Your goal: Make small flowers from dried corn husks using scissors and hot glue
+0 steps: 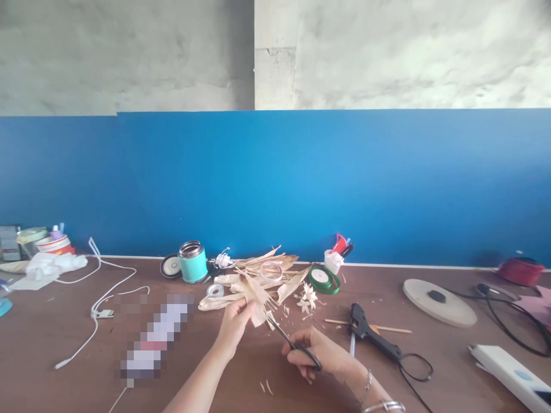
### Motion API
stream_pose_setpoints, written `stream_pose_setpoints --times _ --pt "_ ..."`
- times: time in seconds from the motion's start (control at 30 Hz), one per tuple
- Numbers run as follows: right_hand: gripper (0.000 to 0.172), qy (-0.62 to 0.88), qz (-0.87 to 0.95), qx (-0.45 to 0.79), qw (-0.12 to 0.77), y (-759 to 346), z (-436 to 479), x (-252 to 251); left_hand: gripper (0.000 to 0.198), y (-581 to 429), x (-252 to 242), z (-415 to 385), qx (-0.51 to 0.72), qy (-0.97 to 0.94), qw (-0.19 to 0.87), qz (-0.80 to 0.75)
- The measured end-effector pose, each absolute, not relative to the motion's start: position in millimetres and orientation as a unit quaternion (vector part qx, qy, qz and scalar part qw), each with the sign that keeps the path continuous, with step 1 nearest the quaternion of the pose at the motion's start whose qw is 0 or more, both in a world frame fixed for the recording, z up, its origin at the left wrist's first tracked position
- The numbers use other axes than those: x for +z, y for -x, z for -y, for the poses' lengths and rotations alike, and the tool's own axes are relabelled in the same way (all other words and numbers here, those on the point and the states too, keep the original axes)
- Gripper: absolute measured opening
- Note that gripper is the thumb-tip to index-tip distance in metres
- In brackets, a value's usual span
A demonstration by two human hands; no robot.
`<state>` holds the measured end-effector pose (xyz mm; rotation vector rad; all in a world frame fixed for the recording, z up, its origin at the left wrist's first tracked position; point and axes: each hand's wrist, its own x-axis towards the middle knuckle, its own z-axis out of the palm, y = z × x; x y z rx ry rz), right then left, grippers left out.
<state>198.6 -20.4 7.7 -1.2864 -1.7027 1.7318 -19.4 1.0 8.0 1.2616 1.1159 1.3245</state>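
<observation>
My left hand (236,324) pinches a pale dried corn husk (255,295), whose far edge is cut into narrow strips. In my right hand (318,353) is a pair of black-handled scissors (306,354), with fingers wrapped round the handles. The blades reach up and left to the husk's lower right side; whether they are parted I cannot make out. Behind the husk lies a pile of more dried husks (284,263). A cream flower shape (307,298) of husk pieces sits right of it, with small scraps scattered around.
Behind stand a turquoise thermos (192,263), a green ribbon roll (323,280) and a white cup of pens (333,261). A black glue gun (372,332) lies across a wooden stick on the right. Left are a white cable (97,298) and a blurred-out item (157,338).
</observation>
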Motion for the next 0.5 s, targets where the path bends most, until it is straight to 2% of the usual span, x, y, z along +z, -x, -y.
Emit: stream_pose_setpoints --times 0.2,0.5 --pt "0.02 0.446 0.61 0.625 0.195 -197.5 20.4 6.2 0.036 16.5 8.3 -0.5 0.579 -0.495 0.445 -0.472" --pt "0.022 0.475 0.611 0.598 0.208 -191.6 25.1 8.2 0.034 11.6 9.6 4.4 0.555 -0.507 0.473 -0.459"
